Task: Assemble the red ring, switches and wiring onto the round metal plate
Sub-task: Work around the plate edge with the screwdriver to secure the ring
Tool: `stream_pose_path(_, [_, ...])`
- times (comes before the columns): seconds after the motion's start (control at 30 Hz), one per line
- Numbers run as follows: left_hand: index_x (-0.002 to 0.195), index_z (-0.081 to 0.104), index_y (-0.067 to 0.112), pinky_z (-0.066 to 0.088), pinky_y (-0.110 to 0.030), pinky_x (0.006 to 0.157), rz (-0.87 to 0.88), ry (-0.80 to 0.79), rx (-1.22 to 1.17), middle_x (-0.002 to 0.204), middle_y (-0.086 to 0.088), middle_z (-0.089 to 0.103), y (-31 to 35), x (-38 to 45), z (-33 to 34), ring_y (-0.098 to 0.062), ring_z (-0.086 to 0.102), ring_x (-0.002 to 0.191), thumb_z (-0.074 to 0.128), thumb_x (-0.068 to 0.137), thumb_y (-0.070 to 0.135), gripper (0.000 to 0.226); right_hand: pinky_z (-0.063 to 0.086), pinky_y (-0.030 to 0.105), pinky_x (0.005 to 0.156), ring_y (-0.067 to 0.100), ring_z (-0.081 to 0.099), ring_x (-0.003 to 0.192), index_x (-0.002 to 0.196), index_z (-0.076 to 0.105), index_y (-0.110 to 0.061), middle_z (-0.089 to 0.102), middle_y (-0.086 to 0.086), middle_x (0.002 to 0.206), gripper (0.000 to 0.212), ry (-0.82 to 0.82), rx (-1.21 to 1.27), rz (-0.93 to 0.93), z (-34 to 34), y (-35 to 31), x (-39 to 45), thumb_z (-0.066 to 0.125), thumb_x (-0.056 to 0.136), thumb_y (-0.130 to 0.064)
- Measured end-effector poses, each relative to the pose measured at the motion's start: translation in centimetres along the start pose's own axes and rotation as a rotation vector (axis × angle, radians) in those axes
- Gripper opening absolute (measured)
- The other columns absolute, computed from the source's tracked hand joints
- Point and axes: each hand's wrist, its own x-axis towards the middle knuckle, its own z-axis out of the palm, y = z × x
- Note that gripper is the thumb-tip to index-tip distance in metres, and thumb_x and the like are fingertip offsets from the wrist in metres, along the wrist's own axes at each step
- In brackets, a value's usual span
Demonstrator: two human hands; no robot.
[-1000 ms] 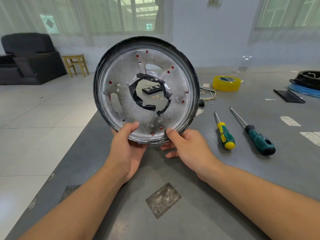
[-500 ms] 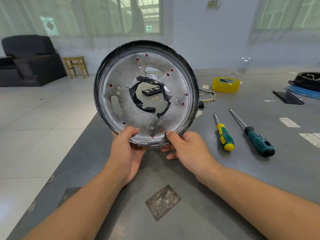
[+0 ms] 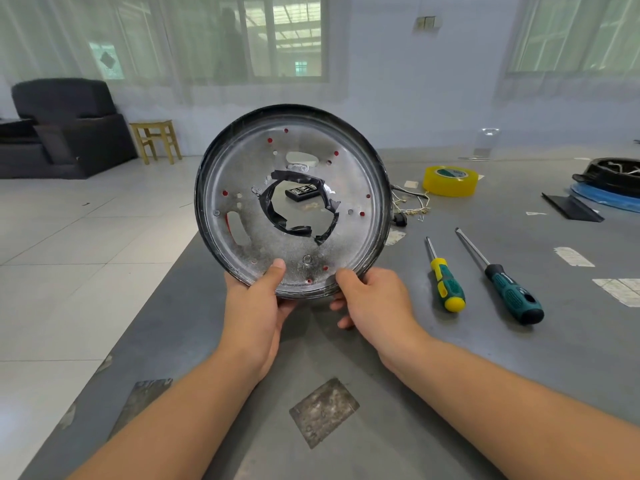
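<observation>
I hold the round metal plate (image 3: 349, 188) upright above the grey table, its silvery face toward me. Black tape lines its torn centre hole, and red shows through small holes and the left slot, so the red ring sits behind it, mostly hidden. My left hand (image 3: 258, 306) grips the bottom rim, thumb on the face. My right hand (image 3: 372, 299) grips the rim beside it, thumb on the edge. A bundle of white wiring with a small black part (image 3: 410, 206) lies on the table behind the plate's right edge.
Two green-handled screwdrivers (image 3: 446, 278) (image 3: 509, 292) lie right of my hands. Yellow tape roll (image 3: 450, 181) sits behind them. A black boxed bit set (image 3: 303, 192) shows through the centre hole. A black round part on a blue disc (image 3: 609, 181) is far right. The table edge (image 3: 145, 299) runs along the left.
The plate has come lower and tilted a little, its top edge leaning away to the right. Both hands keep the same hold on the bottom rim.
</observation>
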Motion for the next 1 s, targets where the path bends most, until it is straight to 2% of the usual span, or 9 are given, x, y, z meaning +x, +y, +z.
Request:
stream_pose_path(0.1, [0.143,0.055,0.014,0.064,-0.048,0.087,0.011,0.017,0.008,0.126,-0.005,0.075,0.0,-0.1,0.2,-0.025,0.073,0.115,0.058,0.104,0.003,0.04,0.059,0.033,0.051,0.014,0.069,0.051,0.083,0.075,-0.01,0.074,-0.002,0.066,0.025,0.005,0.071,0.009,0.1,0.0,0.2,0.06,0.089,-0.029])
stream_pose_path(0.2, [0.143,0.056,0.012,0.065,-0.047,0.086,0.017,0.04,0.012,0.127,-0.007,0.075,0.0,-0.1,0.2,-0.026,0.074,0.114,0.059,0.104,0.003,0.04,0.065,0.047,0.064,0.022,0.075,0.062,0.1,0.066,-0.01,0.076,0.004,0.078,0.024,-0.016,0.155,0.077,0.0,-0.2,0.8,0.065,0.086,-0.029])
stream_pose_path(0.27, [0.142,0.056,0.011,0.066,-0.045,0.082,0.033,0.041,0.019,0.126,-0.008,0.075,0.0,-0.1,0.2,-0.026,0.074,0.112,0.059,0.104,0.003,0.039,0.065,0.046,0.066,0.028,0.077,0.069,0.11,0.054,-0.008,0.074,0.014,0.096,0.038,-0.042,0.28,0.178,-0.1,-0.3,1.2,0.073,0.083,-0.028])
stream_pose_path(0.33, [0.142,0.056,0.012,0.065,-0.046,0.082,0.048,0.027,0.028,0.125,-0.008,0.076,0.1,0.0,0.2,-0.027,0.075,0.111,0.059,0.104,0.004,0.039,0.063,0.039,0.066,0.029,0.077,0.077,0.115,0.055,-0.008,0.072,0.017,0.107,0.041,-0.082,0.358,0.211,0.0,-0.4,1.5,0.075,0.084,-0.027])
stream_pose_path(0.47, [0.142,0.055,0.021,0.064,-0.049,0.086,0.08,0.019,0.021,0.125,-0.004,0.076,0.1,0.4,0.0,-0.026,0.075,0.111,0.059,0.104,0.005,0.042,0.062,0.033,0.065,0.025,0.078,0.081,0.103,0.072,-0.015,0.079,0.005,0.094,0.014,-0.141,0.351,0.09,1.1,0.1,1.8,0.069,0.094,-0.025])
stream_pose_path(0.6, [0.144,0.051,0.027,0.065,-0.045,0.085,0.08,0.024,-0.035,0.127,-0.001,0.075,0.1,1.3,-0.5,-0.023,0.075,0.111,0.06,0.103,0.006,0.047,0.061,0.031,0.067,0.023,0.077,0.089,0.109,0.07,-0.016,0.079,0.004,0.101,0.014,-0.118,0.455,0.084,3.0,0.1,2.7,0.067,0.095,-0.017])
stream_pose_path(0.73, [0.147,0.05,0.025,0.058,-0.049,0.098,0.029,-0.008,-0.039,0.13,-0.002,0.074,-0.2,2.2,-0.7,-0.024,0.072,0.118,0.06,0.103,0.008,0.048,0.059,0.036,0.07,0.025,0.076,0.092,0.106,0.072,-0.018,0.079,0.004,0.099,0.016,-0.135,0.455,0.033,4.0,0.1,4.1,0.065,0.091,-0.019])
stream_pose_path(0.87, [0.139,0.059,0.017,0.059,-0.043,0.095,-0.021,-0.067,0.045,0.125,-0.004,0.076,-0.4,3.0,-0.2,-0.024,0.073,0.116,0.055,0.106,0.006,0.035,0.058,0.032,0.065,0.021,0.076,0.086,0.103,0.072,-0.022,0.079,-0.002,0.094,0.024,-0.046,0.383,-0.004,3.7,0.3,5.4,0.066,0.081,-0.032])
stream_pose_path(1.0, [0.128,0.067,0.013,0.061,-0.043,0.093,-0.04,-0.026,0.063,0.119,-0.005,0.078,-0.8,4.2,1.6,-0.026,0.074,0.113,0.056,0.106,0.004,0.027,0.056,0.026,0.06,0.014,0.076,0.078,0.103,0.068,-0.022,0.079,-0.002,0.093,0.012,0.005,0.379,-0.017,3.0,0.3,6.9,0.066,0.091,-0.023])
